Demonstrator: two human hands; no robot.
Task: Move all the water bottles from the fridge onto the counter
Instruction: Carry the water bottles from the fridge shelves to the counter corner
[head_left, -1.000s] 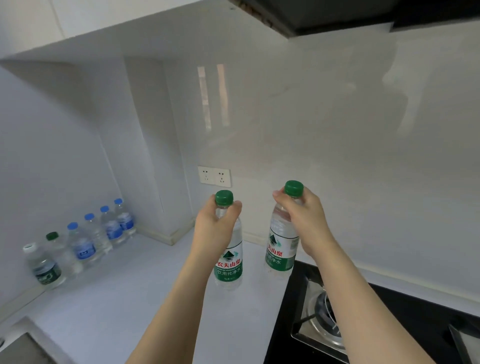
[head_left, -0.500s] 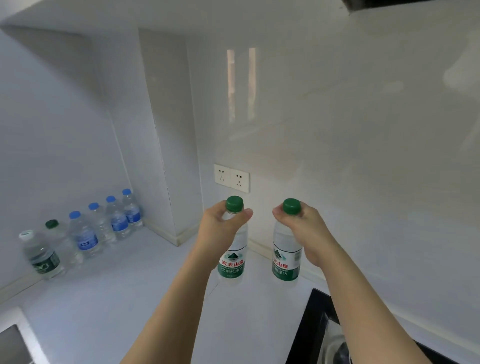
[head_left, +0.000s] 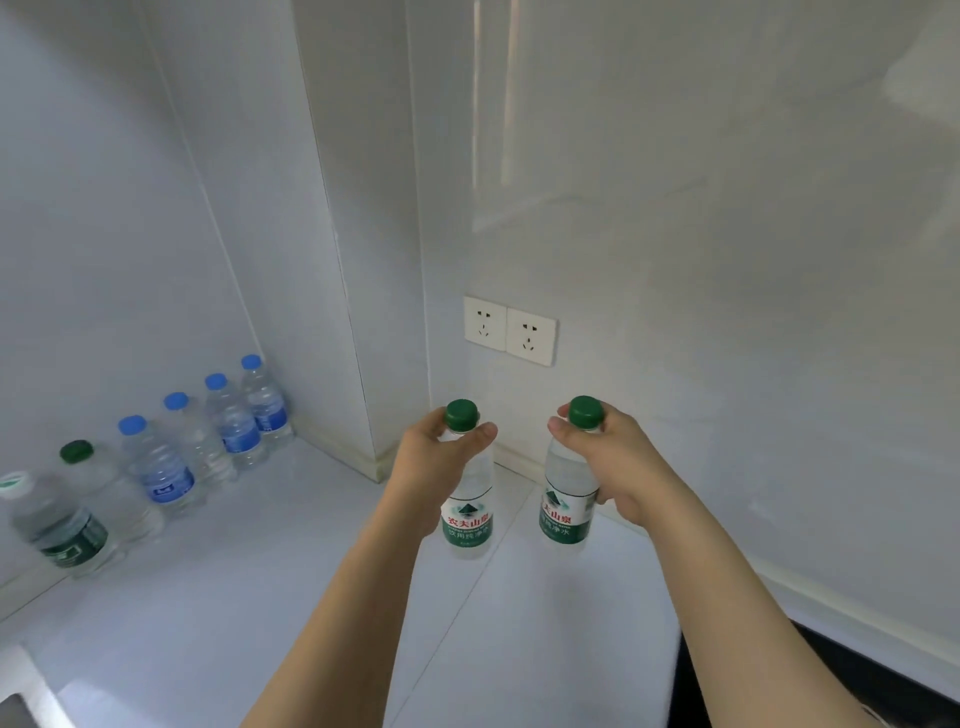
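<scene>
Two clear plastic green-capped bottles, left bottle (head_left: 467, 512) & right bottle (head_left: 566, 506), gripped at necks by left hand (head_left: 434, 467) & right hand (head_left: 618, 462), fingers curled round, upright just above white counter (head_left: 260, 597), prob. for set-down.

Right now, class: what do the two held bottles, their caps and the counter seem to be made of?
Bottle in the left hand and bottle in the right hand: clear thin plastic, see-through walls, printed film labels.
Green caps: opaque matte plastic, ribbed-looking edge.
Counter: pale smooth slab with a seam, likely stone or composite; cannot tell which.
</scene>
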